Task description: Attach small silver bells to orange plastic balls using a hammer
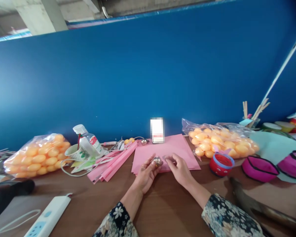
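My left hand [145, 174] is closed around a small shiny metal bell [157, 161], held over the near edge of a stack of pink paper sheets [167, 148]. My right hand [179, 168] sits just to the right of the bell, its fingers pinched together on something thin that I cannot make out. Both hands rest on the brown wooden table [162, 204]. Another small silver bell [144, 142] lies at the far edge of the paper.
Bags of orange balls lie at left [37, 158] and right [219, 141]. Pink paper strips [113, 164], a tipped bottle [87, 140], a paper cup [75, 153], a red cup [221, 164], magenta bowls [259, 168], a white power strip [48, 219]; a blue wall [148, 82] behind.
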`<state>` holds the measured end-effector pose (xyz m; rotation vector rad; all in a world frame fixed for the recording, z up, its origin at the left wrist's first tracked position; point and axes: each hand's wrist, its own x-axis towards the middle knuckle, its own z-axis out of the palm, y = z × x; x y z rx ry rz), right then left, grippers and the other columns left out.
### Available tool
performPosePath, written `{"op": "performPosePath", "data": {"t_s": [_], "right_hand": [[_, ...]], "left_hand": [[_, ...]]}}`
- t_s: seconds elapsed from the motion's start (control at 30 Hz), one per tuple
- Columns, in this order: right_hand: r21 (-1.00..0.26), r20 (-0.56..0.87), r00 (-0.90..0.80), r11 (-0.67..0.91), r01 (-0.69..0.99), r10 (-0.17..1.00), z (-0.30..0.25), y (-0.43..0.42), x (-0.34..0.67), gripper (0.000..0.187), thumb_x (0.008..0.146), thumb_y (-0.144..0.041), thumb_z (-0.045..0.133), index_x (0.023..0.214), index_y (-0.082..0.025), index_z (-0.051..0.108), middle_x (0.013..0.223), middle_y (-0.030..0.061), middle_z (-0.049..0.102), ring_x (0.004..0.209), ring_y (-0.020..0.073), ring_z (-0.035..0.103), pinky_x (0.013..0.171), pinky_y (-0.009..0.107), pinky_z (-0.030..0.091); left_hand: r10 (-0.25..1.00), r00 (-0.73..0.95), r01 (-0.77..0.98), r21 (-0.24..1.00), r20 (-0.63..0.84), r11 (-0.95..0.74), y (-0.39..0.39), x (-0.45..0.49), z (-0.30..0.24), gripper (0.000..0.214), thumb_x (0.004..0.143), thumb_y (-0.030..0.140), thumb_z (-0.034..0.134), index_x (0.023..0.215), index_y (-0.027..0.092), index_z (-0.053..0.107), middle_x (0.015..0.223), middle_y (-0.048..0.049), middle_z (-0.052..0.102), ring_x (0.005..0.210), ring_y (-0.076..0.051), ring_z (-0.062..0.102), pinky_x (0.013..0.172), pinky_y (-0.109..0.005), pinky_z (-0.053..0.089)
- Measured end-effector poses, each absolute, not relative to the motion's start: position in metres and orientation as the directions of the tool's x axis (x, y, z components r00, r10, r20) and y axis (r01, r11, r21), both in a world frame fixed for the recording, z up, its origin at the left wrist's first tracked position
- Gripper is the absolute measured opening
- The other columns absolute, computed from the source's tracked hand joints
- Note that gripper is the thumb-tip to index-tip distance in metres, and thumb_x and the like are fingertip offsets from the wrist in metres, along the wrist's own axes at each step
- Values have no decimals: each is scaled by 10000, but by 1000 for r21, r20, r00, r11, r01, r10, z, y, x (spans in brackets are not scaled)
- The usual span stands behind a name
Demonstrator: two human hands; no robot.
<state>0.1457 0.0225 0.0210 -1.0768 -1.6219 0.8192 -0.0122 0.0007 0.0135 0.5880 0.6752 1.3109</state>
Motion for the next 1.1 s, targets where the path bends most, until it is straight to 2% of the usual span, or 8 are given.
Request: {"op": "performPosePath", "data": {"t_s": [0.17, 0.3, 0.5, 0.63, 0.9, 1.1], "right_hand": [[-958, 271, -75, 276, 77, 960, 18, 17, 137, 152, 803, -316, 544, 837, -182, 607, 813, 37, 658, 767, 178, 597, 700, 285, 455], [-968, 250, -82, 248, -35, 965, 10, 17, 131, 165, 782, -340, 573, 833, -185, 602, 811, 33, 646, 765, 175, 590, 704, 282, 458], [-959, 283, -61, 284, -6, 957, 15, 16, 131, 152, 799, -328, 542, 814, -187, 595, 767, 15, 627, 711, 152, 568, 666, 261, 448], [-956, 289, -45, 291, 44, 956, 18, 14, 132, 156, 800, -321, 537, 814, -179, 600, 781, 24, 633, 717, 156, 569, 661, 261, 449], [-951, 295, -38, 297, 88, 955, 14, 12, 132, 153, 805, -341, 545, 813, -192, 576, 829, 40, 634, 774, 180, 588, 675, 279, 463], [-959, 281, -45, 282, 17, 959, 15, 13, 133, 195, 810, -378, 549, 831, -190, 595, 834, 45, 651, 782, 187, 596, 725, 299, 467]], "left_hand": [[984, 127, -660, 731, -122, 176, 1, -13, 15, 456, 782, 172, 608, 1228, 158, 514, 1051, -88, 671, 976, -167, 624, 971, -324, 408], [986, 105, -642, 749, -128, 166, 1, -14, 15, 465, 780, 153, 605, 1235, 171, 507, 1071, -80, 665, 964, -145, 626, 952, -287, 431], [988, 101, -613, 776, -114, 153, -1, -14, 16, 543, 771, 203, 629, 1283, 245, 455, 1036, -47, 673, 909, -140, 646, 838, -247, 496], [989, 75, -618, 773, -125, 144, -2, -12, 18, 579, 731, 185, 667, 1274, 226, 472, 976, -45, 691, 863, -139, 656, 783, -225, 510], [988, 70, -650, 745, -139, 150, 2, -12, 14, 483, 759, 168, 633, 1227, 159, 518, 1087, -93, 662, 951, -153, 631, 907, -257, 465], [988, 109, -625, 766, -105, 150, 0, -12, 13, 474, 782, 221, 618, 1239, 198, 498, 1094, -83, 654, 951, -166, 634, 926, -316, 459]]}}
